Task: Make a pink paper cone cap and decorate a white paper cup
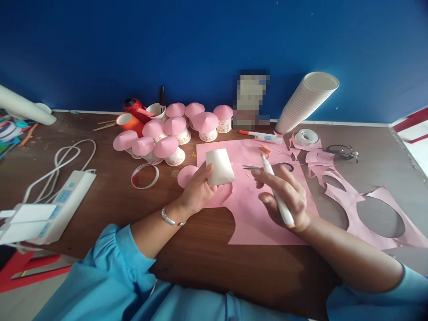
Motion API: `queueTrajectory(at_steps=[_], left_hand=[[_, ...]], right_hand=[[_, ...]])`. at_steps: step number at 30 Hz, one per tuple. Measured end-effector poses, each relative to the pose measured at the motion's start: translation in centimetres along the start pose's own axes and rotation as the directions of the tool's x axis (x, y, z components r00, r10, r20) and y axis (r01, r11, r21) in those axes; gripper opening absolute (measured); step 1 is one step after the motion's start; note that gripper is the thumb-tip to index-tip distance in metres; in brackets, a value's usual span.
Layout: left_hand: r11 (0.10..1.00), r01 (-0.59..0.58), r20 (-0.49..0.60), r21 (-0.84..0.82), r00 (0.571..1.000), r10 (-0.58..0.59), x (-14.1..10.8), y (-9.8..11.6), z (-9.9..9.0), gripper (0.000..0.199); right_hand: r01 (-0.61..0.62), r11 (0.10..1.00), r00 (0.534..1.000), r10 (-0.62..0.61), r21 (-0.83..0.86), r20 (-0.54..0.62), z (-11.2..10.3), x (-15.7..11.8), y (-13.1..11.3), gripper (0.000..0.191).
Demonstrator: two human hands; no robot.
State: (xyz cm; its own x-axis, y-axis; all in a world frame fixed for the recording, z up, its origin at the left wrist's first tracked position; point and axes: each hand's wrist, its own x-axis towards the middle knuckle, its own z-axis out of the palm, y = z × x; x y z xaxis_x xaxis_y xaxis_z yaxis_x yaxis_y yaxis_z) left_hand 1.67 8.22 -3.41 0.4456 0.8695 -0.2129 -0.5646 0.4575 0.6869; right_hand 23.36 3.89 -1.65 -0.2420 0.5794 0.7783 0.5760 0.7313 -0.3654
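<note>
"Two hands, two things: what is each one on?"

"The left hand (197, 191) is wrapped round a tapered white paper cup (220, 168), thumb on the near side, above the left part of a flat pink paper sheet (254, 227). The right hand (297, 200) grips a slim white plastic marker (284, 211), its narrow end up and towards the cup. The hands are apart, and so are marker and cup"

"How would you hold them well?"

"I'd cradle the cup lightly, since thin card dents easily, and turn it with the fingers so the curved wall faces the nib squarely. I'd want the marker pinched nearer its narrow end for control, with light pressure"

"And the surfaces?"

"The cup looks smooth and softly glossy. Beyond it, shallow pink paper cones (205, 121) sit on white cups with small red patterns, their matt sides sloping to blunt points. The tall stack of white cups (299, 100) leans, its rims making fine ridges"

"Anything else cut or curved?"

"The pink paper offcuts (351, 205) at the right are thin, with big round holes and curling edges. Dark-handled metal scissors (250, 167) lie on the sheet, and the brown table (194, 240) shows a faint wood grain"
</note>
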Motion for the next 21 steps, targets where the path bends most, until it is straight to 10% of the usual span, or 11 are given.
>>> queueTrajectory(at_steps=[21], left_hand=[[0.992, 0.042, 0.073, 0.116, 0.996, -0.050, 0.2, -0.5, -0.8, 0.040]], right_hand=[[-0.166, 0.929, 0.981, 0.121, 0.330, 0.152, 0.2, 0.2, -2.8, 0.030]])
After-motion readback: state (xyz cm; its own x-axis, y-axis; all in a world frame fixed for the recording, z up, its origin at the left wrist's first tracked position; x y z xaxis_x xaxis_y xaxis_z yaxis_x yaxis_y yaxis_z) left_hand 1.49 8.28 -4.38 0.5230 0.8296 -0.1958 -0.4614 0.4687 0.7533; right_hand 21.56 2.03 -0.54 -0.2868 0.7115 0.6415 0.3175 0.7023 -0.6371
